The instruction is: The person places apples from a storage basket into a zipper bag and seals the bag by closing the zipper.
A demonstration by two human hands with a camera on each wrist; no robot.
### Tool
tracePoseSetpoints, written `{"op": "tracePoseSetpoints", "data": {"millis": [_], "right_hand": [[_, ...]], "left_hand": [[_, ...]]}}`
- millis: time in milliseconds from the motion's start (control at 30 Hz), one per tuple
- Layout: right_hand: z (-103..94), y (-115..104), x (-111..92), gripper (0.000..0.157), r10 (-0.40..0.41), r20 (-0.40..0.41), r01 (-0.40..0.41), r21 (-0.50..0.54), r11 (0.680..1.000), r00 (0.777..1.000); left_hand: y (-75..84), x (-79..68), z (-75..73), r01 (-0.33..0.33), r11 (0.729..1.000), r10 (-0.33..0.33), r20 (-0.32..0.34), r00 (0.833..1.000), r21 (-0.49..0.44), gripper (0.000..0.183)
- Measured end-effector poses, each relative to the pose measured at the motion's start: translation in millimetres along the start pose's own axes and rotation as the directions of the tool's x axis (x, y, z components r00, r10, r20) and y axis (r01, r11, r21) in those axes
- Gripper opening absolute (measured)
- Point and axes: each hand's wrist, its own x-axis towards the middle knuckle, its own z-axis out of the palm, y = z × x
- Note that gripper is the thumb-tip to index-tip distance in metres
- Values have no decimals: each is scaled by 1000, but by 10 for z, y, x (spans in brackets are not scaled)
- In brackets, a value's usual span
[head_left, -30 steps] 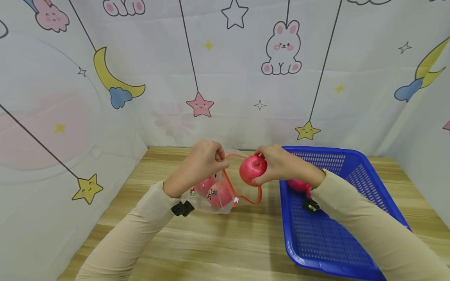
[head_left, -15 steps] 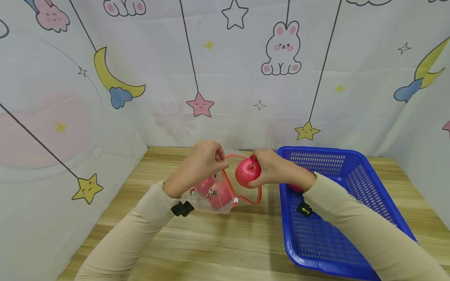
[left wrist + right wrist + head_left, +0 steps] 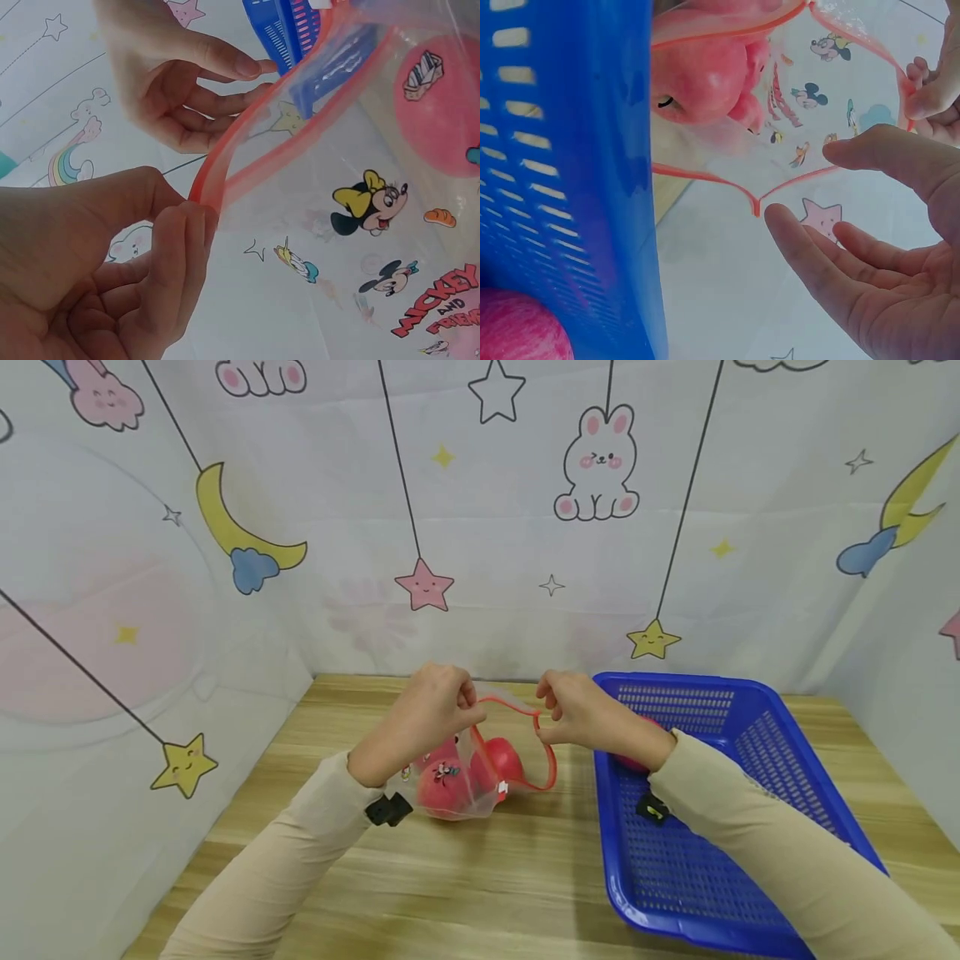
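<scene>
mid-bagging imo, left hand (image 3: 438, 700) pinching the bag (image 3: 352, 247) left of the basket (image 3: 611, 827), right hand (image 3: 579, 708) empty, next probably grab the fruit (image 3: 517, 330) inside the basket

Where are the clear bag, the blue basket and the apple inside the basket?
Clear bag (image 3: 367, 206): left wrist view, on the cartoon-printed wall.
Blue basket (image 3: 609, 835): head view, on the rim facing the bag.
Apple (image 3: 517, 328): right wrist view, middle of its visible skin.

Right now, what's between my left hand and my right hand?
In the head view, the clear bag's red rim lies between your left hand and right hand.
</scene>
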Motion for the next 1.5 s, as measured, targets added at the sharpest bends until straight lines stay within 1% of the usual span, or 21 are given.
{"op": "tracePoseSetpoints", "data": {"millis": [233,467,567,700,867,1067,1200,1333,1500], "right_hand": [[-43,34,-53,34,6,-8,-6,-2,1000,1000],[-136,47,-113,33,32,-19,-32,10,999,999],[-183,56,-151,32,24,-33,-24,-4,1000,999],[-250,84,-218,31,4,-62,-5,-12,1000,998],[-339,119,-308,31,30,-79,-31,-13,999,996],[-432,163,-411,31,46,-107,-48,-19,999,993],[-494,195,-475,34,79,-112,-81,-20,996,991],[-558,225,-545,35,112,-114,-116,-27,993,987],[-622,263,-631,36,140,-120,-143,-14,990,983]], "left_hand": [[3,-1,1,0,1000,0,-8,1000,-1,11],[36,-12,-26,-14,1000,14,-20,1000,3,8],[44,-24,-44,-17,1000,17,-30,999,-6,8],[65,-26,-83,-24,1000,23,-61,998,-15,9],[98,-2,-138,-2,1000,0,-106,994,-17,11],[132,-5,-208,37,999,-41,-113,993,-36,12],[139,-3,-265,53,997,-59,-134,989,-49,11],[153,16,-322,48,998,-53,-169,984,-34,10],[167,26,-368,51,999,-53,-181,982,-16,9]]}}
